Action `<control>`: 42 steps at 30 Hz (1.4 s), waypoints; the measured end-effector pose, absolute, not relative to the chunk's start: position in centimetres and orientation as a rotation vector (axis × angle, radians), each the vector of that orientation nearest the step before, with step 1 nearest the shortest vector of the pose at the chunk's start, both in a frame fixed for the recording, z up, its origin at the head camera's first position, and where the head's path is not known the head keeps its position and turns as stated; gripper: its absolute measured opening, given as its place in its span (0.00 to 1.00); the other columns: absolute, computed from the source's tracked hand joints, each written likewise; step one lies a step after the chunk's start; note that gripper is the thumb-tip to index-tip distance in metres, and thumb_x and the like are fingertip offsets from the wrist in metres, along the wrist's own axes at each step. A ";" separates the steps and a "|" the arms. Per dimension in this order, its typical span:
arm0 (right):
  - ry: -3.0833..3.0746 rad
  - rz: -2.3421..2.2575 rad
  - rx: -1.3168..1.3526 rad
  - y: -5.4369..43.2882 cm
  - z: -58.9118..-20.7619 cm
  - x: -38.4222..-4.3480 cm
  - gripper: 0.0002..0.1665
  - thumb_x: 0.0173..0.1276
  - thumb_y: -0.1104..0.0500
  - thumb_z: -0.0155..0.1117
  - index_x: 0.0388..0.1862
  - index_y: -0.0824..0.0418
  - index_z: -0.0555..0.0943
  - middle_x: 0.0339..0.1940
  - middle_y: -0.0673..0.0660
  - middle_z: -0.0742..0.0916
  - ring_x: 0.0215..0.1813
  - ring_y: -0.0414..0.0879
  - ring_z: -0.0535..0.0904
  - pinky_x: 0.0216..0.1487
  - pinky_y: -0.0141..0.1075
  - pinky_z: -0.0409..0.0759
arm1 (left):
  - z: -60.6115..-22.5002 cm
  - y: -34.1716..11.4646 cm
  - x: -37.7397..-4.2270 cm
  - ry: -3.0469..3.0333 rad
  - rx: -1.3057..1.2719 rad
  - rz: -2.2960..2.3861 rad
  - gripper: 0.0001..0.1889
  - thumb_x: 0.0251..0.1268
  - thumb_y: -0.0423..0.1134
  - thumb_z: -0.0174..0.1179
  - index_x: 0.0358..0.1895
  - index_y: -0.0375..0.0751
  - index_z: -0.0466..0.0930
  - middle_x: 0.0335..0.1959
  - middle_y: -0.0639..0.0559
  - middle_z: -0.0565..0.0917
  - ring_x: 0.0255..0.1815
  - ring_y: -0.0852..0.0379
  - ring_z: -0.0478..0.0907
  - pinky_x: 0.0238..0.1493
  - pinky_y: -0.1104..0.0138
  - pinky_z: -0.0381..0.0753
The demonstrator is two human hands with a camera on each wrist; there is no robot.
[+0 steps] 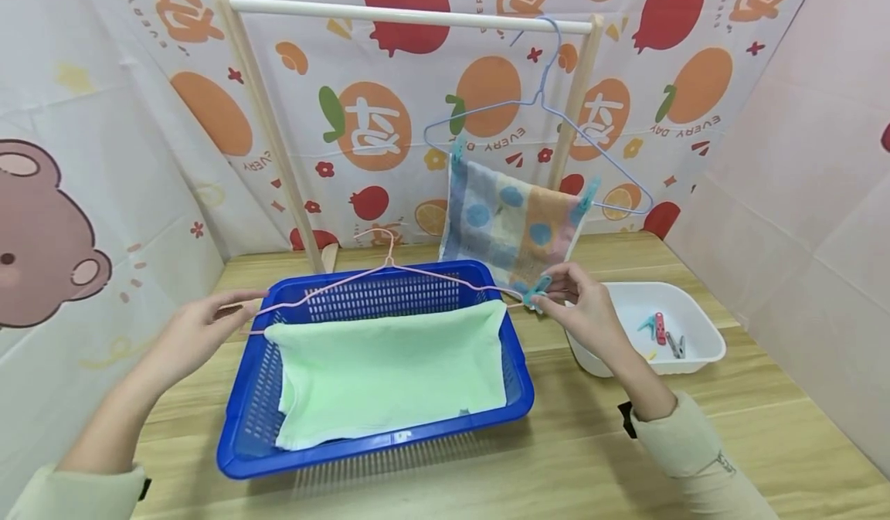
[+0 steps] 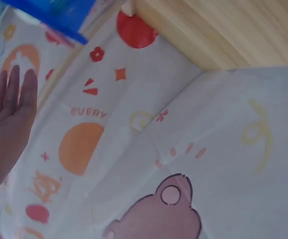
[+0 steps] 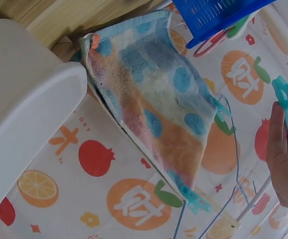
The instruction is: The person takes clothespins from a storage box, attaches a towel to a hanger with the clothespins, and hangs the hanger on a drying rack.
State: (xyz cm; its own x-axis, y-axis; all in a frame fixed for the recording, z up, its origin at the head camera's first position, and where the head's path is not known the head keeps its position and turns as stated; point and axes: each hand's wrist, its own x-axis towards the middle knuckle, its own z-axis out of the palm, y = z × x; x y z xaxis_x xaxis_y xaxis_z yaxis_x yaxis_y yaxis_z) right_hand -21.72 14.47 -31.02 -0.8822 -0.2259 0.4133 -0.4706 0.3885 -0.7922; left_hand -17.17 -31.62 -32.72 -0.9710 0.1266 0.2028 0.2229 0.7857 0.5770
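Observation:
My right hand point(image 1: 580, 307) pinches a teal clothespin point(image 1: 538, 291) close to the right end of a pink wire hanger point(image 1: 348, 279). The same clothespin point(image 3: 285, 99) shows between thumb and fingers in the right wrist view. A light green towel point(image 1: 392, 377) lies across the blue basket point(image 1: 375, 446), its upper edge folded along the hanger's lower bar. Beside the hanger's left end is my left hand point(image 1: 202, 334). Its fingers point(image 2: 10, 97) are extended in the left wrist view, with nothing between them there.
Behind the basket stands a wooden rack with a white rod point(image 1: 410, 15). A blue hanger point(image 1: 480, 109) hangs from it, carrying a patterned towel point(image 1: 511, 215) fixed with teal clothespins. A white tub point(image 1: 688, 304) holding several clothespins sits at right on the wooden table point(image 1: 556, 466).

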 end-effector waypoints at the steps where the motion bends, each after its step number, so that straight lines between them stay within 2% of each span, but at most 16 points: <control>1: -2.409 1.502 0.620 14.4 -31.1 -21.7 0.17 0.56 0.73 0.65 0.44 0.74 0.71 0.36 0.66 0.81 0.40 0.56 0.79 0.42 0.29 0.76 | -32.8 -31.5 -17.8 -2.841 -0.292 -0.876 0.21 0.72 0.43 0.45 0.59 0.31 0.69 0.55 0.28 0.71 0.51 0.29 0.69 0.43 0.38 0.68; 8: -2.422 1.493 0.620 14.2 -31.2 -21.6 0.17 0.56 0.73 0.65 0.44 0.74 0.72 0.35 0.65 0.81 0.39 0.55 0.79 0.42 0.33 0.77 | -34.4 -30.8 -21.4 -2.893 -0.456 -0.559 0.19 0.66 0.35 0.54 0.54 0.23 0.71 0.50 0.27 0.73 0.54 0.30 0.66 0.51 0.40 0.63; 14: -2.436 1.479 0.624 14.1 -31.0 -21.5 0.17 0.57 0.72 0.65 0.44 0.73 0.72 0.36 0.65 0.81 0.39 0.54 0.79 0.44 0.40 0.77 | -35.6 -30.3 -22.2 -2.827 -0.478 -0.594 0.12 0.62 0.30 0.57 0.46 0.23 0.76 0.40 0.32 0.78 0.42 0.37 0.73 0.43 0.45 0.72; 21: -2.427 1.465 0.644 14.4 -31.5 -21.9 0.18 0.57 0.72 0.65 0.45 0.73 0.71 0.36 0.64 0.81 0.39 0.54 0.79 0.44 0.41 0.77 | -36.3 -29.5 -22.2 -2.840 -0.452 -0.647 0.07 0.62 0.28 0.56 0.39 0.25 0.78 0.34 0.38 0.78 0.36 0.42 0.74 0.38 0.50 0.75; 31: -2.391 1.515 0.680 15.2 -33.3 -23.9 0.19 0.58 0.64 0.68 0.46 0.66 0.73 0.37 0.59 0.82 0.39 0.47 0.79 0.44 0.32 0.77 | -36.3 -29.2 -21.3 -2.825 -0.292 -0.870 0.09 0.71 0.31 0.46 0.43 0.25 0.71 0.34 0.39 0.76 0.33 0.48 0.71 0.34 0.59 0.74; 37: -2.394 1.520 0.672 15.3 -32.6 -24.0 0.19 0.58 0.64 0.67 0.47 0.66 0.73 0.38 0.59 0.82 0.41 0.48 0.79 0.44 0.32 0.76 | -35.3 -29.1 -20.5 -2.731 -0.305 -0.876 0.10 0.70 0.33 0.48 0.43 0.27 0.72 0.33 0.41 0.75 0.33 0.49 0.70 0.31 0.69 0.72; 42: -2.420 1.521 0.668 15.3 -32.0 -24.1 0.21 0.58 0.63 0.67 0.48 0.67 0.73 0.40 0.60 0.81 0.43 0.49 0.79 0.45 0.34 0.76 | -34.4 -28.9 -20.1 -2.699 -0.348 -0.851 0.09 0.70 0.33 0.48 0.43 0.28 0.72 0.32 0.42 0.75 0.32 0.50 0.69 0.28 0.72 0.69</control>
State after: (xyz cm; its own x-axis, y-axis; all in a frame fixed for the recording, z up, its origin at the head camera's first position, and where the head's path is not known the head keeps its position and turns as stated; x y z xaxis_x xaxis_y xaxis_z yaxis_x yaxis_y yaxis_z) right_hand -24.13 15.33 -31.96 -0.8763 -0.2652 0.4021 -0.4773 0.3663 -0.7988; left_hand -20.09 -28.94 -34.40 -0.9290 0.1404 0.3425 0.3115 0.7964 0.5184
